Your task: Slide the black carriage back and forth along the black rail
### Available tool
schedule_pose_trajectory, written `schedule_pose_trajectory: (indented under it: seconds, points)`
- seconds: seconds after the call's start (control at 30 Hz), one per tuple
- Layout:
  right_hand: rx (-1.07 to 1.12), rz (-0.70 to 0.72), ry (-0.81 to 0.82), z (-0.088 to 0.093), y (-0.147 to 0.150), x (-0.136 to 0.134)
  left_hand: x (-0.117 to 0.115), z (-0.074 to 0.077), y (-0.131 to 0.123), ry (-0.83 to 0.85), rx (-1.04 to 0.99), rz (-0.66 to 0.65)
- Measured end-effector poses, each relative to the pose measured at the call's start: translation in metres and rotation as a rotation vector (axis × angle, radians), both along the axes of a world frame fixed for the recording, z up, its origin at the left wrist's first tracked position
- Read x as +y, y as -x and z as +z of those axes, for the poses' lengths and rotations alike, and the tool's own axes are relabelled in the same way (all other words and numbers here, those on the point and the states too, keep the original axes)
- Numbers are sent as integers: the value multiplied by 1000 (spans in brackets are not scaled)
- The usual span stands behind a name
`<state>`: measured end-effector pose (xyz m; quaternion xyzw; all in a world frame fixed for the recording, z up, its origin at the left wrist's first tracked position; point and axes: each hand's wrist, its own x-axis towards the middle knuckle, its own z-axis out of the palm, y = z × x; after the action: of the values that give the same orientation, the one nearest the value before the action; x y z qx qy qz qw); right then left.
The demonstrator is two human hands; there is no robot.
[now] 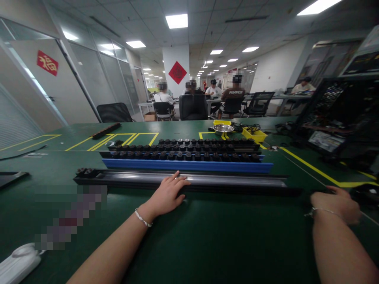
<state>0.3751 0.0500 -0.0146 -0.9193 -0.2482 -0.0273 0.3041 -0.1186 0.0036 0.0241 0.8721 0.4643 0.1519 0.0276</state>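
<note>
A long black metal rail [231, 182] lies across the green table in front of me. My left hand [167, 194] rests flat on the rail's middle, fingers stretched out and slightly spread. My right hand [337, 203] lies at the rail's right end, fingers curled loosely downward near the table; whether it holds anything is hidden. Two small black blocks [85, 172] sit on the rail's left end. Behind it lies a blue rail [189, 165] carrying a row of several black parts, and a further black rail [183, 145] with more of them.
A metal bowl [223, 128] and a yellow tray [255, 135] stand at the back. A black rack with a screen [334, 118] fills the right side. A white object [17, 264] lies at the near left. Several seated people work at tables beyond.
</note>
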Motion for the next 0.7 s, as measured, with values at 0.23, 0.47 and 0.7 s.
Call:
schedule_pose_trajectory:
  seconds: [0.23, 0.47, 0.7]
  points:
    - [-254, 69, -483, 19, 47, 4, 0, 2, -1, 10, -4, 12]
    - [-540, 1019, -329, 23, 151, 5, -2, 2, -1, -34, 6, 7]
    - [-499, 992, -140, 23, 160, 4, 24, 22, 78, -282, 45, 513]
